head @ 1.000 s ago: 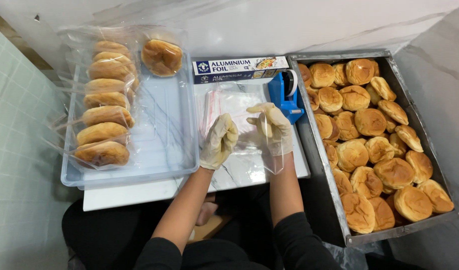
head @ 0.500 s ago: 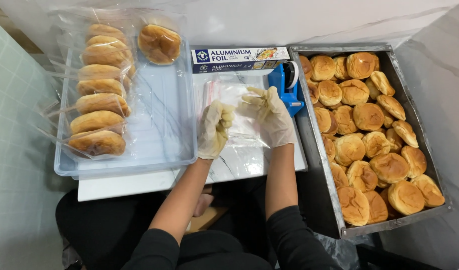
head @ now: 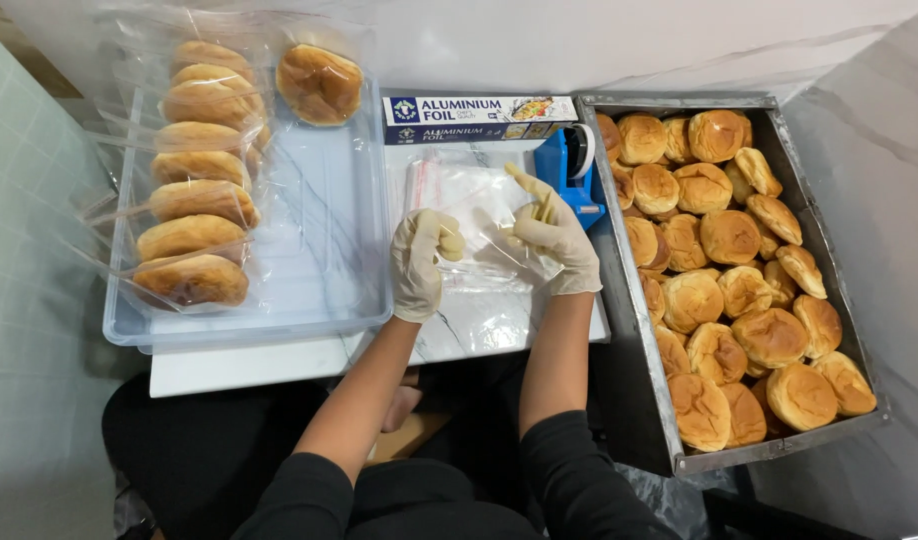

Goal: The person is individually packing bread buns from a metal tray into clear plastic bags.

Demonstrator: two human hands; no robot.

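Observation:
Both my hands wear thin cream gloves and work a clear plastic bag (head: pixel 479 235) held over a stack of the same bags (head: pixel 457 185) on the small white table (head: pixel 279 365). My left hand (head: pixel 422 258) pinches the bag's left edge with curled fingers. My right hand (head: pixel 551 232) grips the bag's right side, one finger pointing up-left. The bag looks empty.
A metal tray (head: pixel 639 385) full of round golden buns (head: pixel 729 237) lies at my right. A clear plastic tub (head: pixel 319 250) at my left holds several bagged buns (head: pixel 191 236). A foil box (head: pixel 479 118) and a blue tape dispenser (head: pixel 571 170) lie behind the bags.
My hands have spread a little apart on the bag and shifted slightly toward the far side of the table. The view has tilted slightly.

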